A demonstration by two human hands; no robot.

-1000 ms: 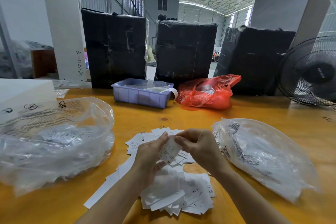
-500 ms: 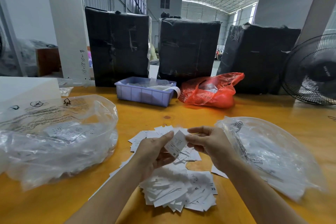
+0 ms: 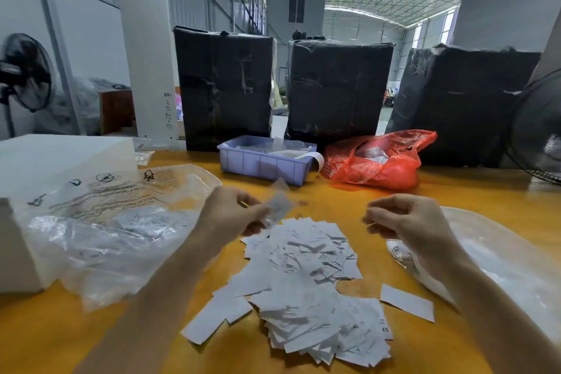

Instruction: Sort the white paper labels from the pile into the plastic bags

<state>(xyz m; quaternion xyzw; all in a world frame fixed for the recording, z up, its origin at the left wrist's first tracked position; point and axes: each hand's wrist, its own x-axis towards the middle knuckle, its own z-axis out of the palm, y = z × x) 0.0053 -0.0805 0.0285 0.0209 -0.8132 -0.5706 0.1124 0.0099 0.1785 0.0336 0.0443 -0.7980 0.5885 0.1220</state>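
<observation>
A pile of white paper labels (image 3: 306, 282) lies spread on the yellow table (image 3: 349, 200) in front of me. My left hand (image 3: 233, 211) pinches a blurred white label (image 3: 277, 206) above the pile's far edge. My right hand (image 3: 403, 217) hovers apart from it, fingers curled, nothing visible in it. A clear plastic bag (image 3: 115, 231) with printed text and some labels inside lies to the left. Another clear plastic bag (image 3: 498, 267) lies at the right, partly behind my right forearm.
A lilac plastic bin (image 3: 264, 164) and a red plastic bag (image 3: 379, 164) sit at the table's back. Behind them stand three black wrapped boxes (image 3: 224, 88). A white block (image 3: 45, 158) is at the left, a black fan (image 3: 537, 127) at the right edge.
My hands have parted: the left hand carried the label up and to the left, and the right hand let it go and moved to the right. The camera view shifted right.
</observation>
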